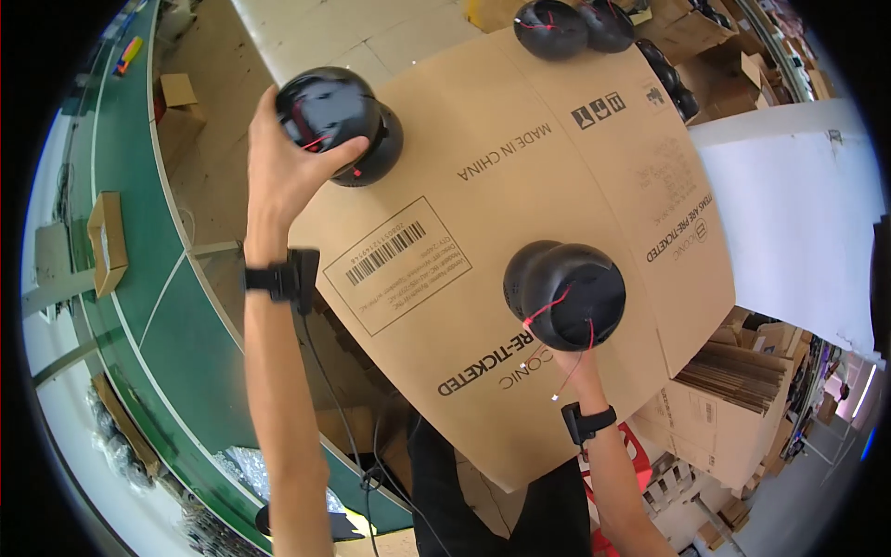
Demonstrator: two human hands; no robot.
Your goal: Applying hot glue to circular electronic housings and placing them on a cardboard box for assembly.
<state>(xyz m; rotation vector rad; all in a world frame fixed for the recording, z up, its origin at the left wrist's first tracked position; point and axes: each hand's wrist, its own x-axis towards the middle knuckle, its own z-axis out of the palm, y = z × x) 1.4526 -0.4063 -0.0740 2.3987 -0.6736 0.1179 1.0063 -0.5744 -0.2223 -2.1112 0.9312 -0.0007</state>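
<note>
My left hand (288, 167) is wrapped round a glossy black ball-shaped housing (325, 97) with a thin red wire. It is at the far left edge of a large brown cardboard carton (506, 223), and a second black housing (382, 153) sits against it. Nearer me, my right hand (574, 365) grips a black ball-shaped housing (587, 302) from its near side; its fingers are mostly hidden beneath it. Red wires run over its flat face, and one ends in a small white plug. Another black housing (524, 269) is pressed against its left side.
More black housings (549, 28) stand on the carton's far edge, with others beyond its far right corner. A long green workbench (200, 343) curves along the left. To the right are a white surface (789, 186) and a carton of folded cardboard (733, 381). A cable (329, 399) hangs near my left wrist.
</note>
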